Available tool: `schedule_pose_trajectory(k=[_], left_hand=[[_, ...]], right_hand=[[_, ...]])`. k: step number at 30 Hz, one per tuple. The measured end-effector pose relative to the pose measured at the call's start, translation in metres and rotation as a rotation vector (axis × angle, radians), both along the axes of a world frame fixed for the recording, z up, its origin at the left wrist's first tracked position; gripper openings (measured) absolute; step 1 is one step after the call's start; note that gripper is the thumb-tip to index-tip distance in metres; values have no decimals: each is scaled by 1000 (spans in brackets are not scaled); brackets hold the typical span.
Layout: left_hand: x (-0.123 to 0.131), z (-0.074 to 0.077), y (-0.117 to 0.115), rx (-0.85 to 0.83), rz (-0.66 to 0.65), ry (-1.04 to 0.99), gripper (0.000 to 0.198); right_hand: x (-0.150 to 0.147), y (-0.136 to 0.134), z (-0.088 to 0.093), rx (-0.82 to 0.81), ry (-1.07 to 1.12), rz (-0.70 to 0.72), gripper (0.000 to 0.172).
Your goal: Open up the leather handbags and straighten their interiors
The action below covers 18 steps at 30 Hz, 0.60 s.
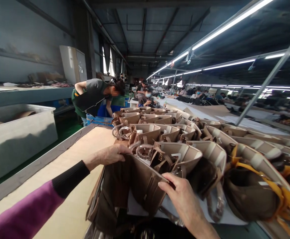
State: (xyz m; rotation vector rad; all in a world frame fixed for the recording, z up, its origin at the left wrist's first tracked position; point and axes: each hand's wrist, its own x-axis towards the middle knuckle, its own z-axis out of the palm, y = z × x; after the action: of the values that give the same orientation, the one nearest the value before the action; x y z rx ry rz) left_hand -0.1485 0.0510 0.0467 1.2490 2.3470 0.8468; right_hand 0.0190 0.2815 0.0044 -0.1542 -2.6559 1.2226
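Note:
My left hand [113, 154] pinches the upper left corner of a brown handbag [143, 182] with a zip on its side. Fingers and thumb of my right hand [183, 194] close on the same bag's upper right edge. The bag tilts between both hands, its lower part over the near side of the table. More brown bag pieces [107, 196] hang just left of it, partly behind it. Beyond my right hand stand open brown handbags [177, 152] with pale linings. Clear plastic wraps a handle [145, 151] behind the held bag.
Rows of similar bags fill the table's right side; some at right have yellow straps [256, 169]. A pale board [85, 156] lies at left. Past an aisle stands a white bin [20, 146]. A co-worker [95, 99] bends over a blue crate [98, 120] ahead.

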Motion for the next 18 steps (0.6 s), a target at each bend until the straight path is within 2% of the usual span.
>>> schedule_pose_trajectory(k=[3,7,11,14,18], left_hand=[[-9,-4,-4,52,6,-155,45],[-14,-9,-4,55,28,-194,40],[-15,-12,-2,101,2,-289,42],[-15,-13,-3,113,-23,-314,40],[-14,-12,-5,115,11,-308,40]], right_hand=[[-4,6,10,-16,-85,36,16],[-6,7,12,-13,-145,18,16],[-8,-2,1,86,-7,-6,15],[-12,-9,-5,126,140,6,22],[-21,-10,-1,23,63,20,24]])
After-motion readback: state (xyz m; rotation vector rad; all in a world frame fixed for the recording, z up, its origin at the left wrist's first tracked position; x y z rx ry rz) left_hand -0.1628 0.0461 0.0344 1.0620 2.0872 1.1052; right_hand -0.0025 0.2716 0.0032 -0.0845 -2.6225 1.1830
